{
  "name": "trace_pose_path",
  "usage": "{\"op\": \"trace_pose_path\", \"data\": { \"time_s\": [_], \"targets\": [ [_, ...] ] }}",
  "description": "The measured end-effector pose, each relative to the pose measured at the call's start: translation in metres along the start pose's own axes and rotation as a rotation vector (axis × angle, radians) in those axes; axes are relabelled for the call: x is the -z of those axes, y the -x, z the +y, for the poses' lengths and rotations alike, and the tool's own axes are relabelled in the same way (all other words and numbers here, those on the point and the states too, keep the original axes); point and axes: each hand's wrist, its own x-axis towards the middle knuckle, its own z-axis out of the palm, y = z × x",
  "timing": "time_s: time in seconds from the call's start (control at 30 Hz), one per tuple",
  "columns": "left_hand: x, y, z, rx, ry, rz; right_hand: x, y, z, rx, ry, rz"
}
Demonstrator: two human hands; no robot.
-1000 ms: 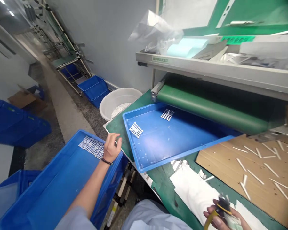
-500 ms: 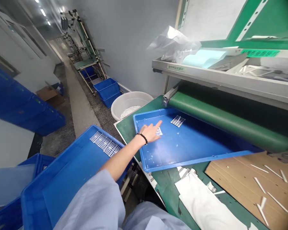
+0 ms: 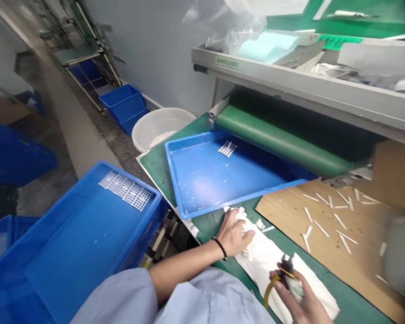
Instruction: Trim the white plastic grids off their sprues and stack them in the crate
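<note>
My left hand (image 3: pixel 234 234), with a black bead bracelet, presses on a white lattice piece (image 3: pixel 245 252) lying on a white sheet (image 3: pixel 273 265); the palm hides most of the piece. My right hand (image 3: pixel 299 294) grips yellow-handled snips (image 3: pixel 273 288) together with a small white part (image 3: pixel 295 288) at the sheet's near end. A shallow blue tray (image 3: pixel 202 180) holds one white lattice piece (image 3: pixel 227 149). A larger white lattice sheet (image 3: pixel 126 190) lies in a big blue bin (image 3: pixel 70 238) to my left.
White sticks lie scattered on a cardboard sheet (image 3: pixel 324 225) at right, on a green bench mat (image 3: pixel 155 175). A green roller (image 3: pixel 276 139) runs under a metal shelf (image 3: pixel 290 74). A white basin (image 3: pixel 162 128) and blue crates (image 3: pixel 124 105) stand on the floor beyond.
My left hand has moved from the blue tray to the white sheet, and one lattice piece has left the tray. My right hand has come back into view with the snips.
</note>
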Motion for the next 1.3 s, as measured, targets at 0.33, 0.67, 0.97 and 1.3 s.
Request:
{"op": "trace_pose_path", "data": {
  "time_s": [0.33, 0.67, 0.97, 1.3],
  "targets": [
    [0.024, 0.017, 0.007, -0.124, 0.020, -0.202, -0.010, 0.008, -0.016, 0.046, 0.278, -0.099],
    [0.002, 0.011, 0.016, -0.172, -0.044, -0.311, -0.006, -0.012, -0.020, 0.057, 0.516, -0.193],
    [0.005, 0.019, -0.006, -0.109, 0.124, -0.231, -0.009, -0.019, -0.045, 0.099, 0.653, -0.312],
    [0.012, 0.013, 0.000, -0.049, 0.191, -0.310, -0.020, -0.029, -0.054, 0.084, 0.725, -0.335]
  ]
}}
